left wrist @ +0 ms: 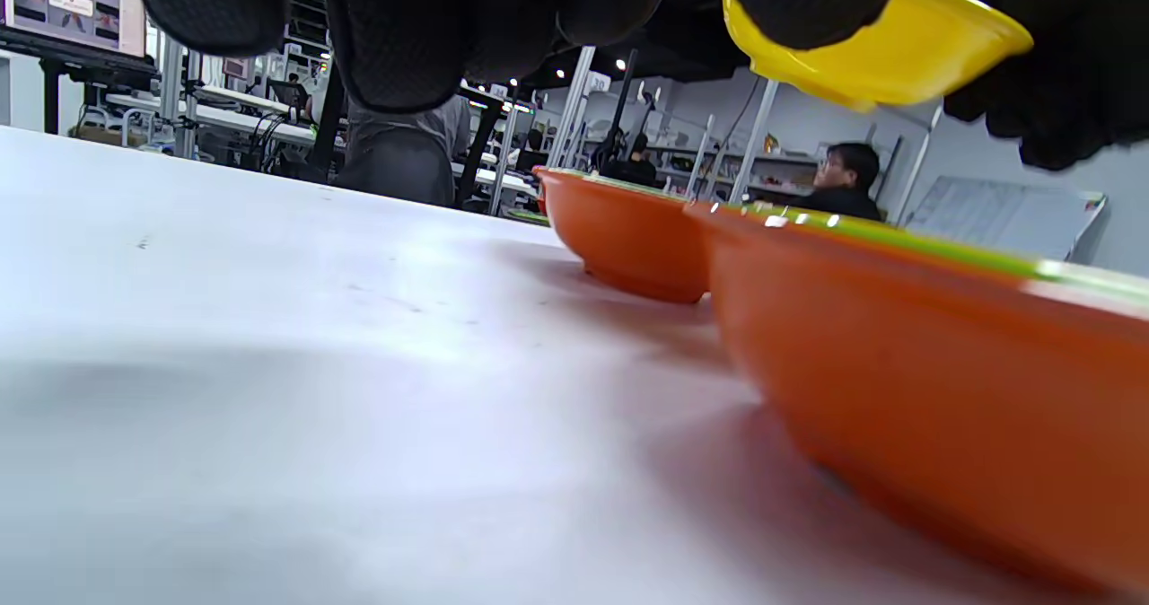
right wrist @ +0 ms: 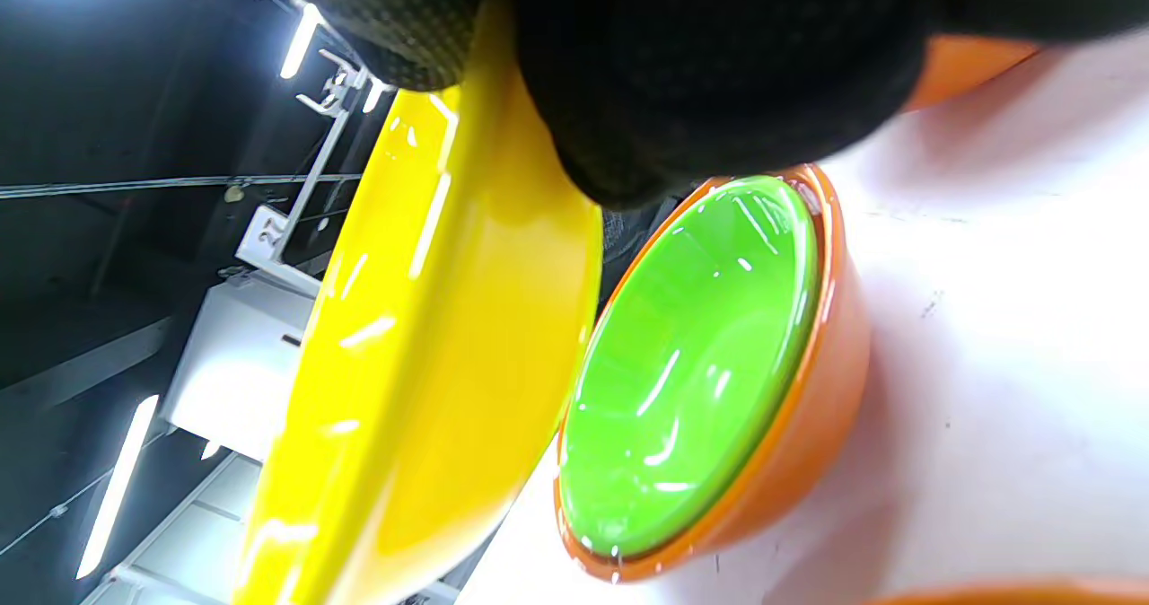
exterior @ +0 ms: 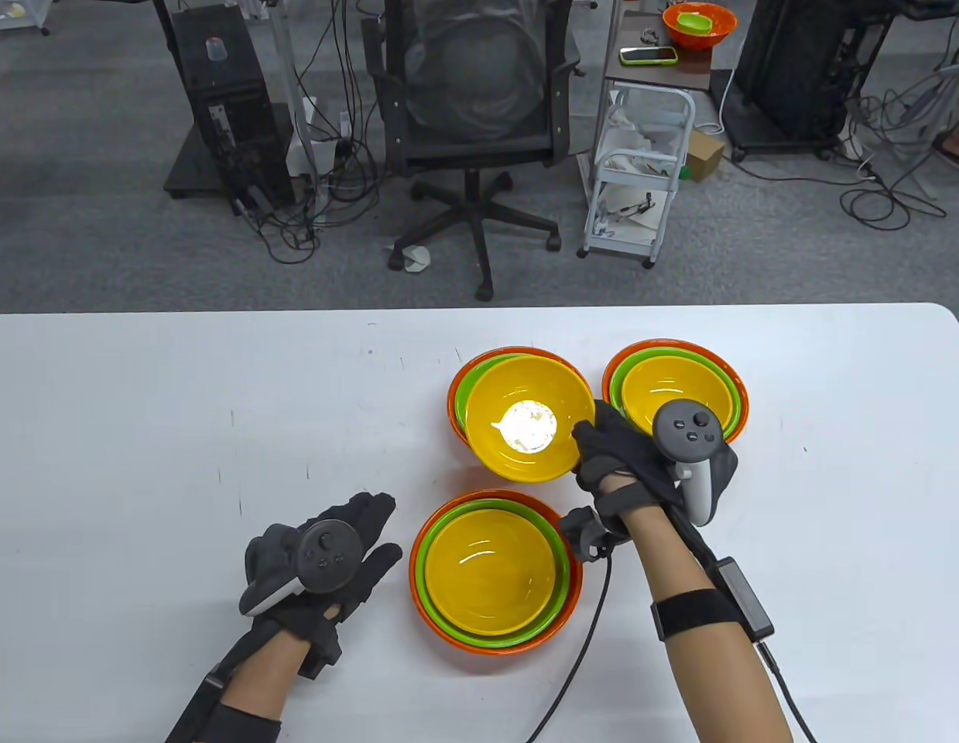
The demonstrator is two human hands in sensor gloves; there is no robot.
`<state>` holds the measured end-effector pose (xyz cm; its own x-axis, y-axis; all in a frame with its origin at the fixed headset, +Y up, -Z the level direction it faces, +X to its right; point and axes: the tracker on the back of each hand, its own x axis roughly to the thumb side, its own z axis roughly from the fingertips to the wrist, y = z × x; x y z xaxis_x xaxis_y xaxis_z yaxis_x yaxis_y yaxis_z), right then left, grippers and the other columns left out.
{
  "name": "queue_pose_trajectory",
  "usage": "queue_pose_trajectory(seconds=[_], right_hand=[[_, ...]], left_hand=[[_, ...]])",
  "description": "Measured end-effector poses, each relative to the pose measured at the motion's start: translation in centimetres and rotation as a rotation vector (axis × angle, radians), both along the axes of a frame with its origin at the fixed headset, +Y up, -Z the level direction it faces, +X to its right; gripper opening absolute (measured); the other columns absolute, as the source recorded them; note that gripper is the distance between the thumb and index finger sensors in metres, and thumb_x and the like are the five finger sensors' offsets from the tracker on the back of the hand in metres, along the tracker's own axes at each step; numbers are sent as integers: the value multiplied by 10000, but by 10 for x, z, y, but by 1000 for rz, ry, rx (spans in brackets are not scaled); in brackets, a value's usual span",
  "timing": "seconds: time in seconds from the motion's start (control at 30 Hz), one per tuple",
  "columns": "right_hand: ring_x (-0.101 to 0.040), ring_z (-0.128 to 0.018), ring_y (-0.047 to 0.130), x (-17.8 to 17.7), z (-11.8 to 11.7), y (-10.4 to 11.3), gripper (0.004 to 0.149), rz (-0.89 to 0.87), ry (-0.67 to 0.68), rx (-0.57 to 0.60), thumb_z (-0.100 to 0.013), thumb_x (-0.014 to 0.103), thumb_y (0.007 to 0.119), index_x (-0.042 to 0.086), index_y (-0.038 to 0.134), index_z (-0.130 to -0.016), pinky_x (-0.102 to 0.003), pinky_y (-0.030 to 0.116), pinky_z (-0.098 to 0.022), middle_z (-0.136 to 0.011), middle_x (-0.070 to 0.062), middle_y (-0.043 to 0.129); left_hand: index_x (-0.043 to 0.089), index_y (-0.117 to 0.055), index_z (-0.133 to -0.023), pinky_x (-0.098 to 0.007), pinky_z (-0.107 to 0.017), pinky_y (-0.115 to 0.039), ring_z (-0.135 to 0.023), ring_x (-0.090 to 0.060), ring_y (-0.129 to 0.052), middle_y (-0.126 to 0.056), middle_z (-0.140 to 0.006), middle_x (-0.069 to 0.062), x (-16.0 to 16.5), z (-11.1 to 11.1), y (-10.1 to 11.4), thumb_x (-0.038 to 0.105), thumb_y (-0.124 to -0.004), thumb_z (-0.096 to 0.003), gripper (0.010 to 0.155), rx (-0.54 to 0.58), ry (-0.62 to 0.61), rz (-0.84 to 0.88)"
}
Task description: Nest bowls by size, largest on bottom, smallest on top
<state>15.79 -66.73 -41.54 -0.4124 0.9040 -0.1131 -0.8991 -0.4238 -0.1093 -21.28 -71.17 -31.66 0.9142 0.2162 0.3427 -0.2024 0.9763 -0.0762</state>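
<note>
The right hand grips the yellow bowl by its rim, holding it tilted above the green bowl nested in an orange bowl near the table's middle. The left hand rests open on the table. The bowl looks light, stiff and glossy, probably slippery plastic; a thumb-over-rim pinch suits it.
</note>
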Motion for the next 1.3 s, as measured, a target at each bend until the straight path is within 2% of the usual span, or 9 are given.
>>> queue_pose_trajectory(seconds=[0.33,0.63,0.87,1.07,1.17,1.3], right_hand=[[-340,-291,898,-2,-39,-9,621,-9,-129,-131,-496,252,725,-68,514,-985,-497,784,-261,-583,-213,883],[-351,-326,894,0,-61,-40,635,14,-187,-289,-499,241,725,-61,479,-1000,-503,779,-289,-621,-231,862],[-334,-303,905,-4,-67,-46,627,55,-169,-323,-499,244,739,-55,510,-999,-491,789,-271,-602,-228,875],[-313,-240,921,-12,-67,-42,615,239,-185,-295,-481,258,774,-63,587,-971,-475,806,-218,-534,-177,918],[-311,-243,922,-12,-65,-42,611,246,-150,-333,-482,265,781,-60,599,-967,-474,806,-220,-533,-149,922],[-337,-280,918,-11,-62,-40,626,269,-76,-392,-496,285,774,-29,572,-998,-490,795,-248,-579,-177,910]], left_hand=[[253,-514,-1128,-709,-733,-562,-1065,-436,-654,-568,-1164,-112,-6,5,-6,559,-674,-520,700,13,66,-30],[242,-525,-1125,-704,-730,-574,-1050,-434,-676,-598,-1147,-131,-12,2,-9,548,-672,-525,689,4,116,-35],[239,-522,-1125,-693,-727,-593,-1041,-429,-694,-614,-1140,-130,-13,-1,-13,545,-671,-525,689,-15,135,-33],[237,-525,-1124,-689,-725,-603,-1035,-429,-704,-625,-1134,-135,-13,-1,-14,544,-671,-526,688,-21,139,-31],[238,-524,-1124,-682,-724,-613,-1032,-427,-710,-628,-1133,-137,-14,-3,-15,545,-670,-526,688,-30,138,-37],[236,-528,-1123,-673,-720,-629,-1023,-425,-724,-637,-1129,-135,-15,-4,-17,546,-670,-526,687,-46,144,-48]])
